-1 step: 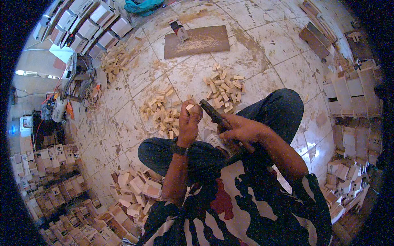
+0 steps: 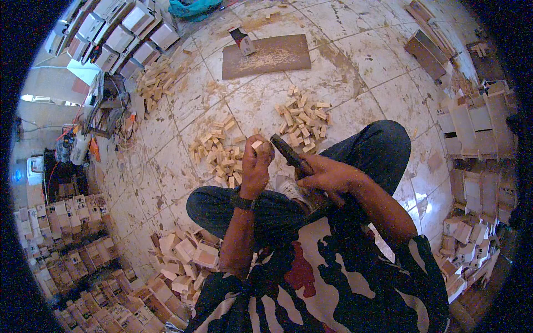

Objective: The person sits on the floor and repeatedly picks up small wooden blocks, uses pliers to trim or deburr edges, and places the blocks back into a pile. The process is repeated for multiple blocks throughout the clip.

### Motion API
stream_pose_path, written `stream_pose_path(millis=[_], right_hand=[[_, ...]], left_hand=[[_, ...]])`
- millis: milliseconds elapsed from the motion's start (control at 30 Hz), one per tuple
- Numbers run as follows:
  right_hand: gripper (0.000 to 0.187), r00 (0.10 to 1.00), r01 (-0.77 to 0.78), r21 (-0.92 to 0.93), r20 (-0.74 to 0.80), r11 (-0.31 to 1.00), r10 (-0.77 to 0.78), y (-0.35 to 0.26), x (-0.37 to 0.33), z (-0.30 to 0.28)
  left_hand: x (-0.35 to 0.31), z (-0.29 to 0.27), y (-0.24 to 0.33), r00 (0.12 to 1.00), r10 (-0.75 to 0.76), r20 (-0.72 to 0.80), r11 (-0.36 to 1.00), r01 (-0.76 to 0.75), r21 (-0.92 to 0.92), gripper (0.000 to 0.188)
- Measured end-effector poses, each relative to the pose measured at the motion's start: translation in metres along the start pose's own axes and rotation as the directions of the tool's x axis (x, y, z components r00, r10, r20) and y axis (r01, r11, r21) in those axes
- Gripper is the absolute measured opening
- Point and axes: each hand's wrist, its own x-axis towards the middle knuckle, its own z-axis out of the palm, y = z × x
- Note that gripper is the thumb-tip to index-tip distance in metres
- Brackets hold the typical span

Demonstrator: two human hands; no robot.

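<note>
Wood: small pale square-edged wooden block [image 2: 257, 145], held up in the left hand [image 2: 255, 169], over the seated worker's folded legs; its squared face shows to my distant lens.
Left fingers: curled and pressed together, pinching the block near their tips; the far side of the hold is hidden from me.
Right fingers: the right hand [image 2: 327, 175] closes around a long narrow dark bar-like tool [image 2: 286, 151]; its far end stands just beside the left fingers, and whether it touches them I cannot tell.
Handling: I judge the block light, stiff and dry, hardly fragile, though dust could make it slip; best held by two opposite long sides, fingertips kept back from the face turned to the tool; the bar looks stiff and heavier, better held well behind its tip.
Floor: pale dusty tiles [image 2: 186, 130] bear a left heap of small pale blocks [image 2: 216, 150] and a right heap of small pale blocks [image 2: 302, 119], apart from each other.
Beyond: flat brown rectangular board [image 2: 294, 53] strewn with pale shavings; a red, black and white carton [image 2: 242, 42] stands tilted at its upper edge.
</note>
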Motion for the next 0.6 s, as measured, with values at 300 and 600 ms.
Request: stream_pose_path(millis=[300, 600], right_hand=[[0.050, 0.942, 0.041, -0.336, -0.301, 0.941, -0.148, 0.011, 0.007, 0.005], [0.050, 0.959, -0.142, -0.429, -0.282, 0.892, 0.017, 0.032, 0.024, 0.018]], left_hand=[[0.008, 0.002, 0.002, 1.000, -0.001, 0.017, 1.000, 0.001, 0.030, 0.020], [-0.002, 0.030, 0.026, 0.981, 0.142, -0.130, 0.939, -0.092, 0.332, 0.019]])
